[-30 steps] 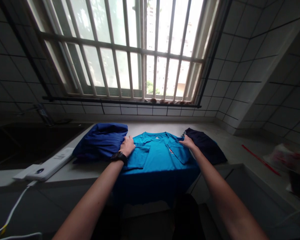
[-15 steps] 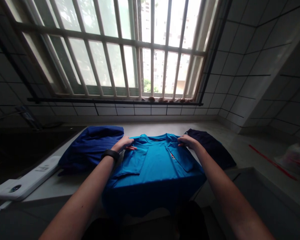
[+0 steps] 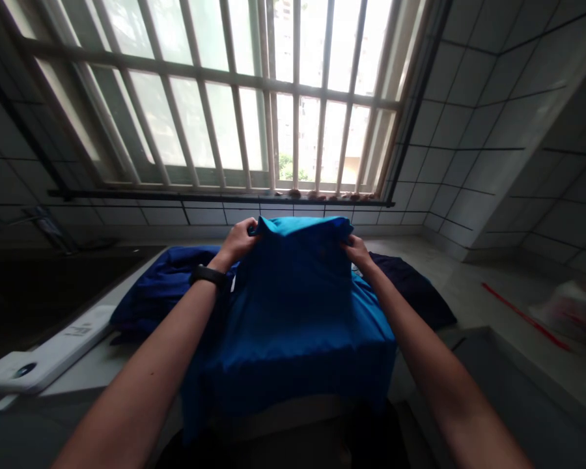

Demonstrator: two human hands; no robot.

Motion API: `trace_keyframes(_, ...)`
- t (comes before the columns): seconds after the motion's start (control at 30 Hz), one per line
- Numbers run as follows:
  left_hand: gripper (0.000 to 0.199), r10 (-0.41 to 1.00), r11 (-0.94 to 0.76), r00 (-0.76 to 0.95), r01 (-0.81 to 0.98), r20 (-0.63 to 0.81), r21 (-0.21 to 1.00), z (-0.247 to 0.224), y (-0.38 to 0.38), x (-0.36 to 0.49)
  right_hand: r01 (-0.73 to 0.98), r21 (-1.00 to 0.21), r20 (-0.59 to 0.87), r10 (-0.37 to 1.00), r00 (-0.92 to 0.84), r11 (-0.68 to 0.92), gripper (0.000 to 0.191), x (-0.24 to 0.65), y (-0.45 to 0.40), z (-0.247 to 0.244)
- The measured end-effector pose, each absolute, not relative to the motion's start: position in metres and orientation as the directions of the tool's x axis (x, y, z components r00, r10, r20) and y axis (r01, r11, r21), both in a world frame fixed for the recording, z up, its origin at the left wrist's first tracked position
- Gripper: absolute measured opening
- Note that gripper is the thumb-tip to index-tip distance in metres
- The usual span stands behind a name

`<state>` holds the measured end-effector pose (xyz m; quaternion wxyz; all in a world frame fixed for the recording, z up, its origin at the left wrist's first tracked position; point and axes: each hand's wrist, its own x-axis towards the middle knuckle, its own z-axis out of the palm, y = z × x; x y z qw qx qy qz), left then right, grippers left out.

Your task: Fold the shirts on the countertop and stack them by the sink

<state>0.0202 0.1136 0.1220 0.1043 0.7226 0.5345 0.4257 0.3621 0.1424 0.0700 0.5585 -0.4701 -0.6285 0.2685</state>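
A bright blue T-shirt [image 3: 293, 312] is raised at its far end, its near part draped over the counter's front edge. My left hand [image 3: 240, 242] is closed on the upper left corner of the cloth. The upper right corner is pinched in my right hand [image 3: 357, 253]. Between them the cloth stretches across and slopes down toward me; its collar and chest are turned out of sight. A dark blue garment [image 3: 159, 286] lies left of the shirt, partly behind my left wrist. Right of it lies a navy folded garment [image 3: 415, 286].
At the left is a dark sink [image 3: 39, 286] with a faucet [image 3: 51, 228]. A white power strip [image 3: 53, 352] with a cable lies along the counter [image 3: 420, 251]. On the right are a red strip [image 3: 525, 316] and a plastic bag [image 3: 573, 303]. A barred window [image 3: 254, 98] is behind.
Both hands have lifted the shirt's shoulder end up off the counter. The collar, folded sleeves and chest logo, visible before, are now hidden by the raised cloth.
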Motion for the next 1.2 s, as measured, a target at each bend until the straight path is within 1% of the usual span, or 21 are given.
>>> trace_keyframes(0.1, 0.025, 0.88, -0.437, 0.119, 0.582, 0.459, 0.686, 0.109, 0.08, 0.016, 0.232, -0.895, 0.396, 0.918, 0.015, 0.382, 0.02, 0.37, 0.11, 0.055)
trace_keyframes(0.23, 0.029, 0.915, -0.386, 0.088, 0.47, 0.393, 0.794, 0.092, 0.02, 0.006, 0.153, -0.891, 0.437, 0.899, 0.025, 0.428, 0.037, 0.386, 0.051, 0.045)
trace_keyframes(0.3, 0.029, 0.935, -0.346, 0.083, 0.419, 0.344, 0.84, 0.079, -0.009, -0.001, 0.105, -0.893, 0.443, 0.895, 0.044, 0.437, 0.038, 0.393, 0.02, 0.036)
trace_keyframes(0.37, 0.028, 0.953, -0.302, 0.117, 0.411, 0.279, 0.86, 0.061, -0.033, -0.006, 0.129, -0.895, 0.431, 0.902, 0.003, 0.427, 0.035, 0.399, -0.009, 0.021)
trace_keyframes(0.4, 0.028, 0.96, -0.277, 0.153, 0.435, 0.233, 0.857, 0.05, -0.042, -0.007, 0.186, -0.891, 0.414, 0.909, -0.046, 0.415, 0.034, 0.401, -0.022, 0.012)
trace_keyframes(0.47, 0.04, 0.96, -0.26, 0.226, 0.51, 0.164, 0.82, 0.027, -0.052, -0.007, 0.346, -0.847, 0.366, 0.915, -0.171, 0.403, 0.033, 0.404, -0.04, -0.009)
trace_keyframes(0.53, 0.051, 0.954, -0.271, 0.265, 0.574, 0.137, 0.773, 0.008, -0.053, -0.005, 0.478, -0.77, 0.321, 0.905, -0.28, 0.421, 0.031, 0.404, -0.049, -0.027)
trace_keyframes(0.63, 0.051, 0.957, -0.263, 0.263, 0.615, 0.121, 0.744, -0.004, -0.045, 0.0, 0.585, -0.669, 0.311, 0.887, -0.34, 0.459, 0.025, 0.399, -0.048, -0.043)
trace_keyframes(0.73, 0.047, 0.965, -0.236, 0.238, 0.622, 0.108, 0.747, -0.004, -0.032, 0.006, 0.671, -0.584, 0.344, 0.888, -0.305, 0.457, 0.013, 0.392, -0.037, -0.047)
trace_keyframes(0.8, 0.041, 0.972, -0.223, 0.209, 0.642, 0.112, 0.734, -0.003, -0.022, 0.01, 0.727, -0.53, 0.35, 0.894, -0.28, 0.436, 0.01, 0.389, -0.027, -0.048)
trace_keyframes(0.97, 0.021, 0.98, -0.198, 0.141, 0.759, 0.14, 0.621, -0.003, 0.009, 0.02, 0.812, -0.452, 0.326, 0.916, -0.236, 0.37, 0.022, 0.389, 0.003, -0.051)
trace_keyframes(1.07, 0.021, 0.986, -0.166, 0.12, 0.825, 0.12, 0.54, 0.003, 0.032, 0.029, 0.847, -0.418, 0.307, 0.928, -0.209, 0.329, 0.025, 0.388, 0.029, -0.046)
trace_keyframes(1.2, 0.028, 0.994, -0.104, 0.075, 0.884, 0.083, 0.455, 0.025, 0.053, 0.042, 0.884, -0.381, 0.261, 0.949, -0.178, 0.271, 0.027, 0.378, 0.061, -0.021)
